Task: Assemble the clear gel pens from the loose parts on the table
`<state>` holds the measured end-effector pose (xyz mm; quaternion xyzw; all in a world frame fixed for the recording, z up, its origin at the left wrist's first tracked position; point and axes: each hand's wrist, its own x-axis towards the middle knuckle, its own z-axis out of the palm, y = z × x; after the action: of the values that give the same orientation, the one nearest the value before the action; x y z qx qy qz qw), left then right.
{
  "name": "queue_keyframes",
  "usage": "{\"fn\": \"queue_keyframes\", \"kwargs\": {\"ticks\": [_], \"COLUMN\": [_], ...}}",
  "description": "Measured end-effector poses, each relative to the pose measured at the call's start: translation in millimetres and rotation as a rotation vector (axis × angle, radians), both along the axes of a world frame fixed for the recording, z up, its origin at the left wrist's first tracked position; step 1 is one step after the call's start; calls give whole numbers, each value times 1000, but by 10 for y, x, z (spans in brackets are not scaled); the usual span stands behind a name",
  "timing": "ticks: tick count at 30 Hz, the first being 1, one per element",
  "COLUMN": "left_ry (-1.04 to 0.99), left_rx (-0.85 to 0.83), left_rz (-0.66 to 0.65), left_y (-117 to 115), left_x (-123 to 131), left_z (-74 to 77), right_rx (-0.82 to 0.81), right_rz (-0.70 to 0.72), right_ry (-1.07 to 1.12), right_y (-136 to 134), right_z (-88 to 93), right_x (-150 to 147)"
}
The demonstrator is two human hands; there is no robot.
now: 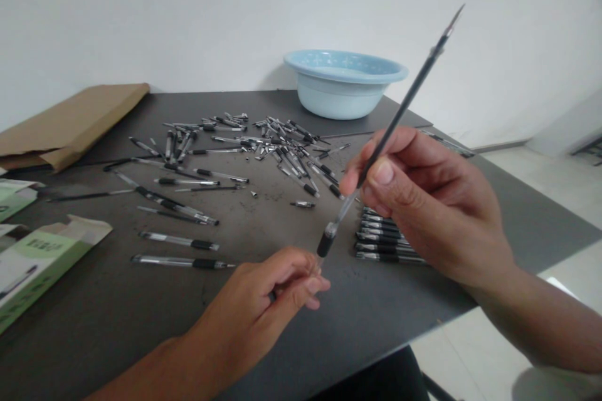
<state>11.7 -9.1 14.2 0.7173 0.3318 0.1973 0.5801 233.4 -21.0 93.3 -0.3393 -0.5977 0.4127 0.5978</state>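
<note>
My right hand (423, 200) pinches a dark ink refill (409, 100) between thumb and fingers, its metal tip slanting up to the right. The refill's clear lower end meets the open top of a pen barrel (326, 242) with a black grip. Below that grip, my left hand (282, 294) is closed around the barrel's clear part, which the fingers partly hide. Several pens (380, 238) lie in a row beside and partly behind my right hand. Two pens (179, 262) rest flat to the left of my left hand.
Loose pens and parts (282, 144) are scattered over the dark table (301, 326). A light blue basin (343, 91) stands at the back. Brown paper packaging (70, 119) and green-white boxes (42, 269) lie on the left. The table's right edge runs beneath my right forearm.
</note>
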Motion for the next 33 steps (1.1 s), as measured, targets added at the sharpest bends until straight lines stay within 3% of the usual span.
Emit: {"fn": "queue_keyframes", "kwargs": {"ticks": [9, 18, 25, 33], "left_ry": [-5, -23, -39, -47], "left_rx": [6, -17, 7, 27], "left_rz": [-1, 29, 15, 2], "left_y": [6, 3, -19, -45], "left_x": [5, 3, -4, -27], "left_z": [22, -1, -2, -16], "right_rx": [16, -2, 144, 296], "right_rz": [-40, -5, -38, -2], "right_ry": [-53, -186, -423, -502], "right_y": [-14, 7, 51, 149], "right_z": [-10, -143, -233, -256], "right_x": [-1, -17, 56, 145]}}
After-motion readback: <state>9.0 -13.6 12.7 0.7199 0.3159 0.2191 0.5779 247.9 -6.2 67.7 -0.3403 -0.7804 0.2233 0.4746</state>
